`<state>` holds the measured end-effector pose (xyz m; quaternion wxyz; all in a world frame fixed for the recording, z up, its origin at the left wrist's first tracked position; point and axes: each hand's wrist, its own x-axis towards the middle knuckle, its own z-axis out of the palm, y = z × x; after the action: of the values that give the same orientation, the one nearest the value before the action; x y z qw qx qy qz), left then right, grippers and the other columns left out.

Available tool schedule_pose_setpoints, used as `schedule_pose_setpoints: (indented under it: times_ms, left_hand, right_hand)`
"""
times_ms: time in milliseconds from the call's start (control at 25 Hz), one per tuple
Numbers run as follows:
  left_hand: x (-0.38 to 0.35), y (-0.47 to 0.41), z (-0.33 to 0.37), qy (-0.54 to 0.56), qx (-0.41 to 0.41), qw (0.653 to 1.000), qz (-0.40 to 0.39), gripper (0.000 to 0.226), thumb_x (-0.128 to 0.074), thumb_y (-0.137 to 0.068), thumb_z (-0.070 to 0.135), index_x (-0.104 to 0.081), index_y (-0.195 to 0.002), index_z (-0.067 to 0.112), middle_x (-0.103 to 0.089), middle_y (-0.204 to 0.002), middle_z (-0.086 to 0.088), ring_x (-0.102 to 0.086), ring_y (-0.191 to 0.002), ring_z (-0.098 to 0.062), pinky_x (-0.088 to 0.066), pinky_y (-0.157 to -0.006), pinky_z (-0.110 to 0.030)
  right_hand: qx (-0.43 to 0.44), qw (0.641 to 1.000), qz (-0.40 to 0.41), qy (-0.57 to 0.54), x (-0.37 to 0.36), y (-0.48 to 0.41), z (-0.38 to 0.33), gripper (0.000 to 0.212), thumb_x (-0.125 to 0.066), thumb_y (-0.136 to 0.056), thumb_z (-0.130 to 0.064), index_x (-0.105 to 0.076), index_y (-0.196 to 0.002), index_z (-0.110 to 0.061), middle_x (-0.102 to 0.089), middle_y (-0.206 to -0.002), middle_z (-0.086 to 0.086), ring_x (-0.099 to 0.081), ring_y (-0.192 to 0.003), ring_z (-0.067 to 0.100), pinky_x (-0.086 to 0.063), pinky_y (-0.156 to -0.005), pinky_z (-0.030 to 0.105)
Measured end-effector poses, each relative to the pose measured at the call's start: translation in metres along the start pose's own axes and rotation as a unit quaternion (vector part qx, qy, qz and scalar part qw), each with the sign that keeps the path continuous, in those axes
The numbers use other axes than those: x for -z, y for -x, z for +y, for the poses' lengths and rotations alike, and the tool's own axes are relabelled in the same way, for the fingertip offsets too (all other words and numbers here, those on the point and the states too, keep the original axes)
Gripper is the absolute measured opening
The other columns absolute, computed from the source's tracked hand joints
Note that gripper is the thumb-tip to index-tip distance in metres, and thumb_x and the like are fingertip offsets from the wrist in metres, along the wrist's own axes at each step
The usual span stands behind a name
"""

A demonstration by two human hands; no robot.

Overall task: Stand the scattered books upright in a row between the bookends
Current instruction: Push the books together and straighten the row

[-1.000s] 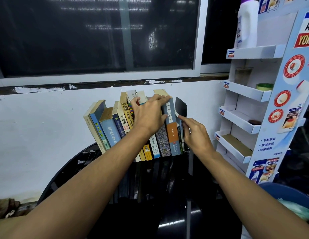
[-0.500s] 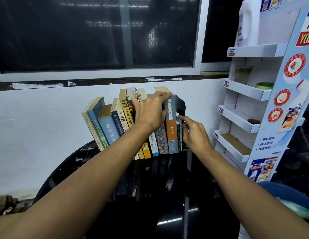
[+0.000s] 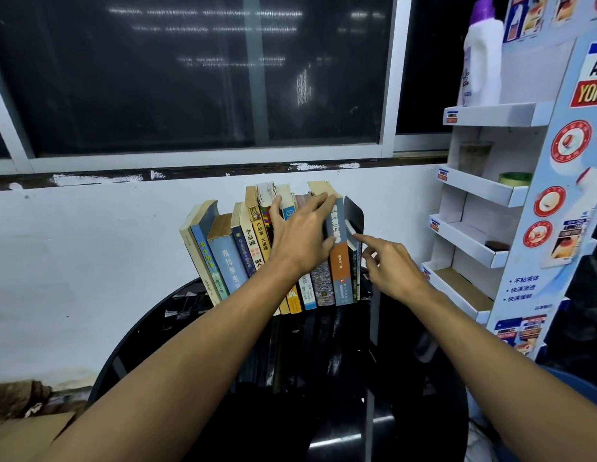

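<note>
At the glossy black table's (image 3: 340, 378) twelve o'clock, the flat-fingered left hand (image 3: 304, 238) braces the leaning row of worn paperback books (image 3: 223, 261) while the right hand's (image 3: 394, 271) straight forefinger presses by the black metal bookend (image 3: 354, 213), so closing them upright probably comes next.

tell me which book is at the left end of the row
The cream-spined book, right beside the blue-spined book with yellow characters; no other book stands to its left.
</note>
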<state>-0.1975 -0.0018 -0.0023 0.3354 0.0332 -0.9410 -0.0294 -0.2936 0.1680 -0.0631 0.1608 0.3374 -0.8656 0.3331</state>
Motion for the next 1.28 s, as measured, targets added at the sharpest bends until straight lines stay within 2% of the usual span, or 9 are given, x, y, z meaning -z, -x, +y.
schedule_pose_setpoints:
  times_ms: [80, 160, 280, 360, 520, 680, 760, 880, 1280]
  left_hand:
    - [-0.001, 0.013, -0.004, 0.023, 0.001, 0.999, 0.032, 0.081, -0.068, -0.092, 0.039, -0.024, -0.159, 0.028, -0.02, -0.167, 0.005, -0.023, -0.152, -0.013, 0.01, -0.122, -0.056]
    - [-0.005, 0.031, -0.012, 0.039, 0.005, 0.998, 0.056, 0.087, -0.065, -0.093, 0.04, -0.012, -0.161, 0.028, -0.004, -0.169, 0.005, 0.001, -0.156, -0.011, 0.01, -0.123, -0.053]
    - [-0.01, 0.057, -0.029, 0.044, 0.029, 0.997, 0.06, 0.096, -0.062, -0.095, 0.043, 0.005, -0.161, 0.03, 0.019, -0.167, 0.009, 0.019, -0.153, -0.009, 0.011, -0.123, -0.051]
    - [-0.009, 0.073, -0.041, 0.046, 0.049, 0.996, 0.062, 0.1, -0.063, -0.094, 0.044, 0.009, -0.16, 0.026, 0.024, -0.166, 0.008, 0.022, -0.152, -0.011, 0.009, -0.123, -0.053]
    - [-0.013, 0.102, -0.066, 0.057, 0.1, 0.99, 0.077, 0.105, -0.063, -0.094, 0.048, 0.013, -0.159, 0.019, 0.027, -0.165, 0.001, 0.023, -0.153, -0.018, 0.008, -0.123, -0.055]
    - [-0.028, 0.128, -0.083, 0.058, 0.15, 0.984, 0.079, 0.108, -0.06, -0.094, 0.053, 0.017, -0.158, 0.014, 0.03, -0.164, -0.005, 0.023, -0.153, -0.024, 0.005, -0.123, -0.057]
    - [-0.035, 0.138, -0.09, 0.061, 0.166, 0.981, 0.074, 0.108, -0.059, -0.094, 0.053, 0.019, -0.157, 0.013, 0.031, -0.163, -0.005, 0.023, -0.153, -0.024, 0.004, -0.122, -0.059]
    - [-0.041, 0.145, -0.1, 0.069, 0.191, 0.977, 0.07, 0.11, -0.06, -0.094, 0.052, 0.023, -0.156, 0.014, 0.031, -0.163, -0.004, 0.023, -0.153, -0.022, 0.0, -0.122, -0.062]
    - [-0.05, 0.144, -0.119, 0.093, 0.221, 0.969, 0.064, 0.113, -0.059, -0.094, 0.056, 0.029, -0.154, 0.015, 0.037, -0.161, -0.003, 0.028, -0.151, -0.022, -0.001, -0.124, -0.056]
  right_hand:
    - [0.029, 0.999, 0.016, 0.01, 0.007, 0.004, -0.002, 0.053, -0.051, -0.098, -0.019, -0.044, -0.145, -0.041, -0.063, -0.101, -0.008, -0.064, -0.078, 0.015, -0.055, -0.074, 0.039]
    - [0.058, 0.997, 0.046, 0.013, 0.011, 0.005, -0.007, 0.052, -0.055, -0.098, -0.023, -0.044, -0.145, -0.041, -0.062, -0.102, -0.012, -0.062, -0.076, 0.009, -0.055, -0.074, 0.041]
    - [0.115, 0.99, 0.071, 0.032, 0.015, 0.0, -0.024, 0.046, -0.056, -0.099, -0.028, -0.049, -0.144, -0.034, -0.061, -0.105, -0.011, -0.057, -0.087, 0.009, -0.055, -0.077, 0.04]
    - [0.158, 0.984, 0.074, 0.029, 0.016, -0.005, -0.044, 0.045, -0.057, -0.1, -0.03, -0.051, -0.145, -0.027, -0.061, -0.111, -0.006, -0.052, -0.096, 0.009, -0.055, -0.08, 0.037]
    - [0.264, 0.963, 0.056, 0.014, 0.017, -0.019, -0.09, 0.046, -0.06, -0.099, -0.024, -0.053, -0.144, -0.016, -0.059, -0.128, 0.003, -0.047, -0.114, 0.014, -0.046, -0.097, 0.035]
    - [0.341, 0.939, 0.016, 0.048, 0.005, -0.037, -0.126, 0.048, -0.051, -0.103, -0.035, -0.046, -0.149, -0.021, -0.047, -0.147, -0.002, -0.041, -0.134, 0.013, -0.037, -0.11, 0.034]
    - [0.369, 0.927, -0.008, 0.07, -0.005, -0.045, -0.142, 0.05, -0.046, -0.105, -0.04, -0.04, -0.152, -0.024, -0.039, -0.156, -0.004, -0.035, -0.141, 0.011, -0.032, -0.114, 0.038]
    - [0.401, 0.911, -0.036, 0.093, -0.02, -0.057, -0.163, 0.053, -0.041, -0.106, -0.044, -0.034, -0.155, -0.027, -0.03, -0.161, -0.005, -0.031, -0.145, 0.012, -0.032, -0.117, 0.043]
    - [0.5, 0.84, -0.095, 0.19, -0.065, -0.1, -0.208, 0.055, -0.034, -0.108, -0.039, -0.023, -0.159, -0.024, -0.02, -0.166, -0.003, -0.024, -0.151, 0.017, -0.026, -0.116, 0.036]
